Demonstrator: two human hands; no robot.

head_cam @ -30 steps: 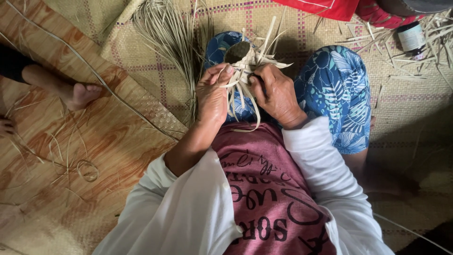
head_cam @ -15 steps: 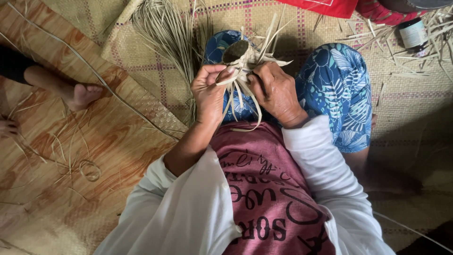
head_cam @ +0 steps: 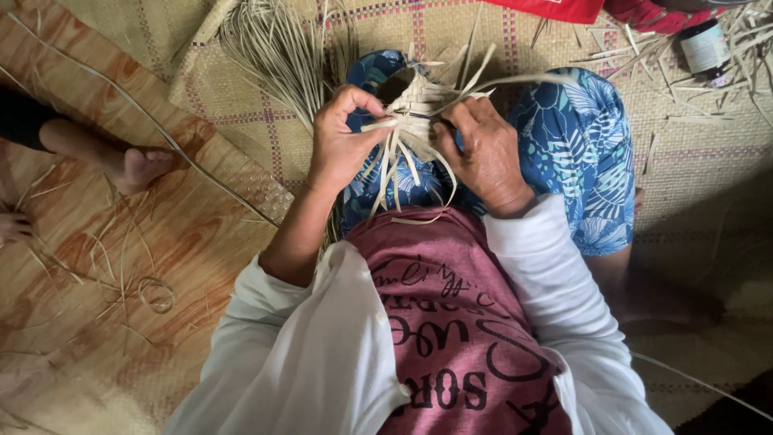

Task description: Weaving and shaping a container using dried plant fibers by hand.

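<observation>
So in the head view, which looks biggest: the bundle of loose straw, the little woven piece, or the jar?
1. Bundle of loose straw
2. Little woven piece, held between both hands
3. Jar, though it lies farther off, so it may only look smaller than the woven piece.

I cannot see the right hand (head_cam: 483, 157) fingertips; they sit behind the small woven basket (head_cam: 419, 105). Far right, the dark jar (head_cam: 705, 48) label is too small to resolve. Red cloth (head_cam: 555, 8) is cut off.
</observation>
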